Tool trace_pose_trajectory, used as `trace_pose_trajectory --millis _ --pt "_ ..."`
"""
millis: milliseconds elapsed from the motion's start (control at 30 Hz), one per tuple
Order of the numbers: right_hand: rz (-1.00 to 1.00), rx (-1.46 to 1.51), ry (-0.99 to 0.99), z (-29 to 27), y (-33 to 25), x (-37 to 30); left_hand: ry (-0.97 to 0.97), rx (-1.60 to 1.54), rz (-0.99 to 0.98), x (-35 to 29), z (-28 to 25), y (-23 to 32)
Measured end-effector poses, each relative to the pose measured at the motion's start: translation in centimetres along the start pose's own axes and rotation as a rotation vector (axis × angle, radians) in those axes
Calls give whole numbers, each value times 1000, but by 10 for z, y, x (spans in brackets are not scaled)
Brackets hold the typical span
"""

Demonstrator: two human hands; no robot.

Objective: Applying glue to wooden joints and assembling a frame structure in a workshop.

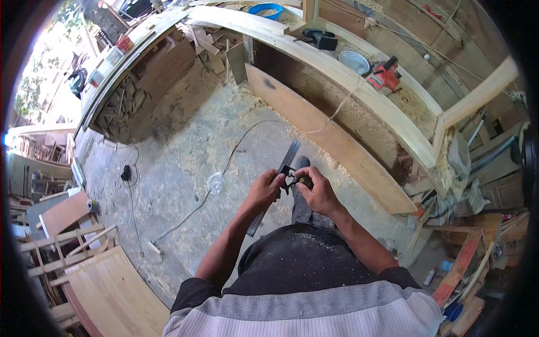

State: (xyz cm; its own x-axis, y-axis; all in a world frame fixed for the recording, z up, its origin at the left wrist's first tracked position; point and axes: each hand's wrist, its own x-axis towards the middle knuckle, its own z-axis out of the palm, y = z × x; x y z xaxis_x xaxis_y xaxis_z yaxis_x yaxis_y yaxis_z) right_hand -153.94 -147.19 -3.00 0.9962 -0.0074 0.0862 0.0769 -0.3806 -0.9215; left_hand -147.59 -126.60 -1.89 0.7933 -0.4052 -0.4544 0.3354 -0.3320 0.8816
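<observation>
A long grey metal bar clamp [294, 149] with a black jaw piece [288, 171] is held in front of my body. My left hand [265, 190] is closed around it near the black jaw, and the bar runs on down past my wrist. At the right side of the black part, the fingers and thumb of my right hand [318, 192] pinch its end. What exactly sits between those fingertips is too small to make out. Below the hands show my dark trouser leg and dusty dark shirt.
Ahead runs a long wooden bench [348, 76] with a red power tool [384, 74], a black power tool [320, 39] and a blue basin [265, 10]. A wooden board [331, 140] leans along its front. A cable [227, 163] crosses the sawdust-covered floor. Planks [115, 286] lie lower left.
</observation>
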Motion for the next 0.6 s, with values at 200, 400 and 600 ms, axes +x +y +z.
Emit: trace_pose_trajectory --millis 200,400,600 --pt "83 64 -40 -29 51 198 31 84 -29 183 -71 76" --pt "21 -219 40 -99 63 438 88 5 -3 332 -180 167" --pt "44 -338 68 -149 99 680 62 12 5 460 -254 199"
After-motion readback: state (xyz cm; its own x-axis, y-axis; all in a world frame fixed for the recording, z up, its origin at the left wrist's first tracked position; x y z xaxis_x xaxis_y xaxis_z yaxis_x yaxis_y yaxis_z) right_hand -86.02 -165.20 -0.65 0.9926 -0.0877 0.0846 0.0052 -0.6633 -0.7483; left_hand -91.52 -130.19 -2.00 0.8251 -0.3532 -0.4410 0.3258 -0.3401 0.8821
